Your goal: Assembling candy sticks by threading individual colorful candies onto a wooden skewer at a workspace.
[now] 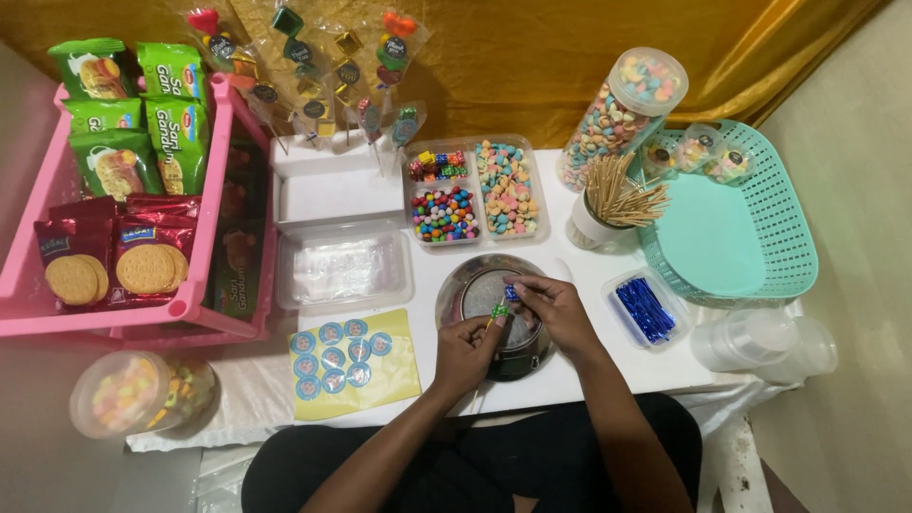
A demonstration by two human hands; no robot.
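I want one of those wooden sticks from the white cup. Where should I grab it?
Pinch one stick near its upper end, coming from above and the right. The sticks fan out up and rightward from the white cup, so the tips stand apart while the bottoms are bunched inside.

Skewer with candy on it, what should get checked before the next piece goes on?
1. Skewer held by left hand: ok.
2. Blue candy pinched in right hand: ok.
3. Green candy already on the skewer: ok.
4. Hands over the metal tin, so drops land inside: ok.
5. Candy tray stocked and close by: ok.
6. Skewer tip lined up with the blue candy: cannot tell, too small.
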